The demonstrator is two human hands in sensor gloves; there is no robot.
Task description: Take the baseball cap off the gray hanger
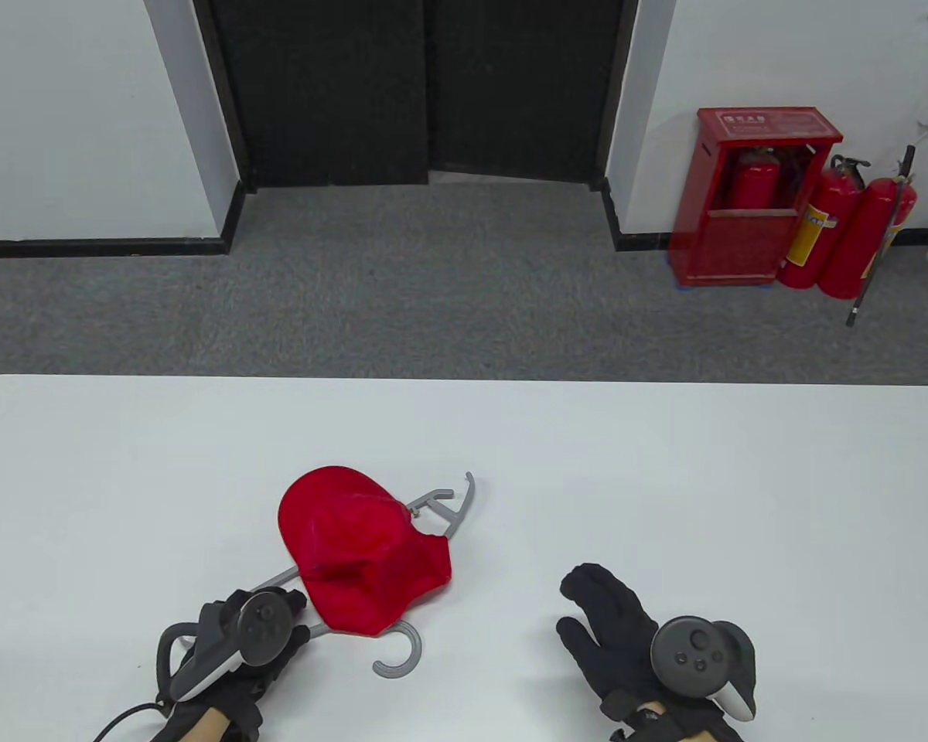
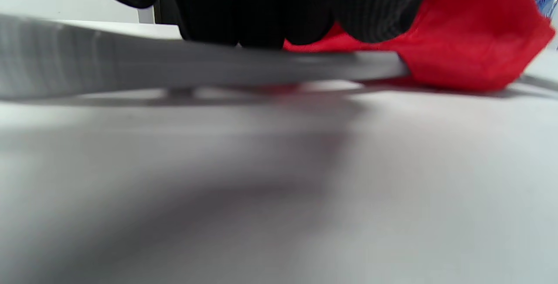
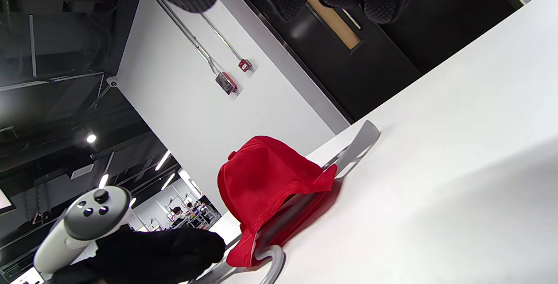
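Observation:
A red baseball cap (image 1: 363, 549) lies on the white table (image 1: 665, 479), draped over a gray hanger (image 1: 448, 514) that lies flat. The hanger's hook (image 1: 398, 657) curls toward the near edge. My left hand (image 1: 294, 618) rests on the hanger's left arm beside the cap. In the left wrist view its fingers (image 2: 261, 22) press down on the gray bar (image 2: 130, 66), with the cap (image 2: 471, 44) just past them. My right hand (image 1: 599, 610) lies open on the table to the right of the cap, holding nothing. The right wrist view shows the cap (image 3: 270, 179) and hook (image 3: 272, 260).
The table's far edge (image 1: 464, 379) runs across the middle of the table view. Beyond it are gray carpet, a dark door and a red extinguisher cabinet (image 1: 750, 201). A cable (image 1: 124, 719) trails from my left wrist.

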